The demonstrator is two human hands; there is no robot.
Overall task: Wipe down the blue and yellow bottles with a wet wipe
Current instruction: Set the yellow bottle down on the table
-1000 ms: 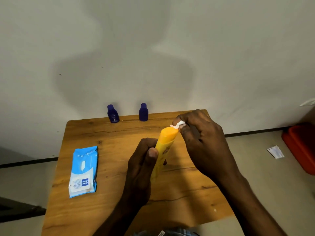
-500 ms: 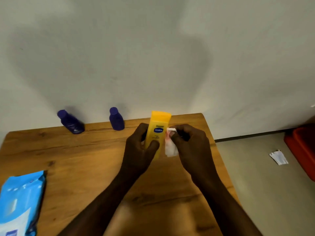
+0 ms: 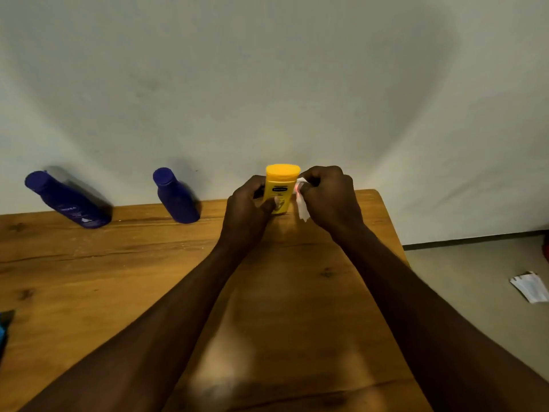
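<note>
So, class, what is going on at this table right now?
A person is cleaning a yellow bottle. The left hand grips it upright near the table's far edge, while the right hand pinches a white wet wipe against its side. Two blue bottles stand by the wall to the left, with no hand on them.

"nivea" reads in white on the leftmost blue bottle [image 3: 69, 202]; the yellow bottle [image 3: 281, 187] label is blurred.
</note>
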